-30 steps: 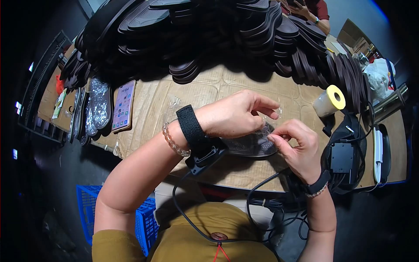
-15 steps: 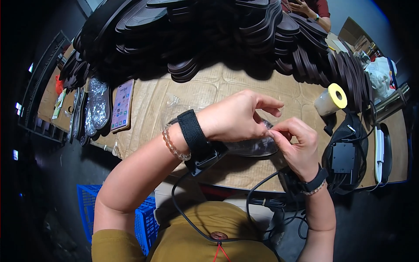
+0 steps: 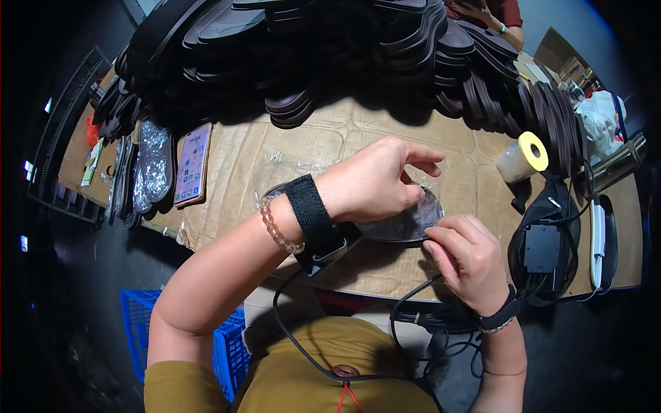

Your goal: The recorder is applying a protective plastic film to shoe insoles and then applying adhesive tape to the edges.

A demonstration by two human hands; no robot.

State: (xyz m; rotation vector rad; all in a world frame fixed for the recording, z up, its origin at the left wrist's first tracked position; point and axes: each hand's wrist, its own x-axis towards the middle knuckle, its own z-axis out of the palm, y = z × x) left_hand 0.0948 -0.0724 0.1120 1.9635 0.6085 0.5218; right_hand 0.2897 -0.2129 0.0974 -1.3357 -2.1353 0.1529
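— What are the two hands busy with?

— Both are on one thing: a dark insole (image 3: 413,219) inside a clear plastic bag (image 3: 289,168). It lies flat on the worktop (image 3: 358,131), which is covered with brown cardboard, just in front of the person's chest.

— How is the left hand?

— The left hand (image 3: 375,182) comes over the insole from above, the fingers curled down; the fingertips pinch the plastic at the far edge. So it is mostly closed, with the bag in its grip. A black strap (image 3: 310,213) and a bead bracelet (image 3: 275,224) sit on that wrist.

— And the right one?

— The right hand (image 3: 468,258) is at the near right end of the insole. Thumb and forefinger are pressed together on the bag's edge — a small pinch, the other fingers folded loosely.

— What lies around?

— A big heap of dark insoles (image 3: 310,55) fills the far side of the worktop. On the left lies a phone (image 3: 193,165) with a lit screen, beside some bagged insoles (image 3: 153,165). On the right stands a tape roll (image 3: 523,157) with a yellow core, near a black device (image 3: 544,248) with cables. A blue crate (image 3: 220,344) is below the worktop.
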